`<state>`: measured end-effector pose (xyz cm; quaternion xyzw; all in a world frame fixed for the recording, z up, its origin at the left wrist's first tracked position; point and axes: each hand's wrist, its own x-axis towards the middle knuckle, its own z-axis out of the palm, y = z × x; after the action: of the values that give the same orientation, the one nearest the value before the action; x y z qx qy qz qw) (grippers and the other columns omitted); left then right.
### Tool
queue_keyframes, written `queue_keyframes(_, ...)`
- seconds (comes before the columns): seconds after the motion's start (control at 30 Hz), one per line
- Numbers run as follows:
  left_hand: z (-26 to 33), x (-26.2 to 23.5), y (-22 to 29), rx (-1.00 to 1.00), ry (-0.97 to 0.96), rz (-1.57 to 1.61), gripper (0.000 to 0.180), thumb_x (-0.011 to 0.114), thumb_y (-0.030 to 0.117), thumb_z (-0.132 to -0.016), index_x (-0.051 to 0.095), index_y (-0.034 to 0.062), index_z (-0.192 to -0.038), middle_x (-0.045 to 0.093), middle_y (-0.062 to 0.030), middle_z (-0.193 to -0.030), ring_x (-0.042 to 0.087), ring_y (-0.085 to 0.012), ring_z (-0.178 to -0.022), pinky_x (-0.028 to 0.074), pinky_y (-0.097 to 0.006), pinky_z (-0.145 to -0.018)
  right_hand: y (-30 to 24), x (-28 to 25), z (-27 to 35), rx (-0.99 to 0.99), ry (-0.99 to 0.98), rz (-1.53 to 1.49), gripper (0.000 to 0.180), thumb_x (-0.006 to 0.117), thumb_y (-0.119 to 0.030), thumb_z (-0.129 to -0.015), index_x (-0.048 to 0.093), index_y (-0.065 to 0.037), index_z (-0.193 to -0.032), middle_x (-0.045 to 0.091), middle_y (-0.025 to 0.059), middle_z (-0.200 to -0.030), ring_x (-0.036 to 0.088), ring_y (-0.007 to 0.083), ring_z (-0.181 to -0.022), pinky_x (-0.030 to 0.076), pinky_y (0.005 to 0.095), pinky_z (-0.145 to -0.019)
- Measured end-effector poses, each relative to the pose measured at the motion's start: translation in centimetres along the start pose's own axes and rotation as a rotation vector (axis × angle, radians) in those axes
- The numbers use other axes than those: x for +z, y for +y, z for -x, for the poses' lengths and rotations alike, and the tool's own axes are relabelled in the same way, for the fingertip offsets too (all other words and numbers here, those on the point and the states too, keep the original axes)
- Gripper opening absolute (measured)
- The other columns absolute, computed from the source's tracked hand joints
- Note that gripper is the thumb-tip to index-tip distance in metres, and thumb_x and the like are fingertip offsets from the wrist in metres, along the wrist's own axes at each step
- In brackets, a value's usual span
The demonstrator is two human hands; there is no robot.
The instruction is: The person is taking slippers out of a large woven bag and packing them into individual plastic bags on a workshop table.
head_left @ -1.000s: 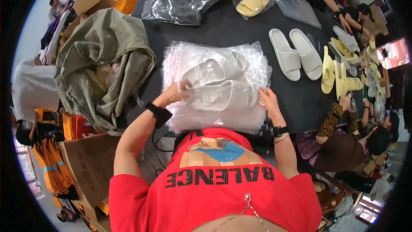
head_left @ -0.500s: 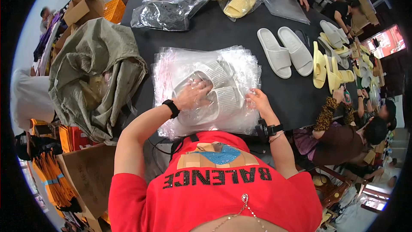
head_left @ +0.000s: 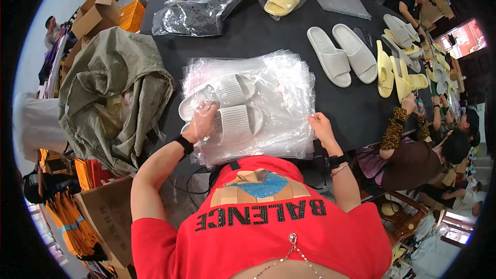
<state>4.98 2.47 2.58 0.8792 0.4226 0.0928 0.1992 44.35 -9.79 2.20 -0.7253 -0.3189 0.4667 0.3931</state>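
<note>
A pair of light grey slippers (head_left: 235, 119) lies on a thick stack of clear plastic bags (head_left: 281, 103) in front of me. Their open toes point right, and their heels stick out toward the stack's left edge. My left hand (head_left: 203, 121) grips the pair at the footbeds, its fingers partly hidden between the two slippers. Clear film covers at least part of the slippers; I cannot tell how far they are inside a bag. At the stack's right edge, the fingers of my right hand (head_left: 322, 127) are pinched on the edge of a plastic bag.
A large grey-green sack (head_left: 113, 88) stands left of the black table (head_left: 253, 36). Another grey pair (head_left: 343, 54) and yellow slippers (head_left: 395, 77) lie at the right. Bagged yellow slippers (head_left: 281, 0) are at the far side. A co-worker (head_left: 413, 157) sits at the right.
My left hand has moved left together with the grey slippers, whose heels now reach the stack's left edge. My right hand has shifted slightly right and closed on the bag's edge.
</note>
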Motion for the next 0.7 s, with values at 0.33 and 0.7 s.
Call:
queue_keyframes(0.33, 1.2, 2.2, -4.6, 0.017, 0.162, -0.124, 0.031, 0.062, 0.012, -0.067, 0.055, 0.0029, -0.096, 0.055, -0.0160, -0.094, 0.054, -0.0335, -0.084, 0.045, -0.041, -0.074, 1.7, -0.7, -0.2, -0.103, 0.164, -0.006, 0.020, 0.047, -0.024, -0.093, 0.055, -0.008, -0.085, 0.040, -0.0054, -0.058, 0.030, 0.0019, -0.045, 0.023, 0.0190, -0.038)
queue_keyframes(0.7, 4.3, -12.1, -5.2, -0.419, 0.760, 0.374, 0.018, 0.049, 0.002, -0.081, 0.055, -0.0033, -0.097, 0.061, -0.0159, -0.092, 0.057, -0.0248, -0.089, 0.042, -0.031, -0.079, -2.4, 0.4, 4.0, 0.046, 0.042, -0.096, 0.028, 0.052, -0.021, -0.088, 0.048, -0.002, -0.108, 0.053, -0.0002, -0.070, 0.044, 0.0071, -0.059, 0.037, 0.0228, -0.054)
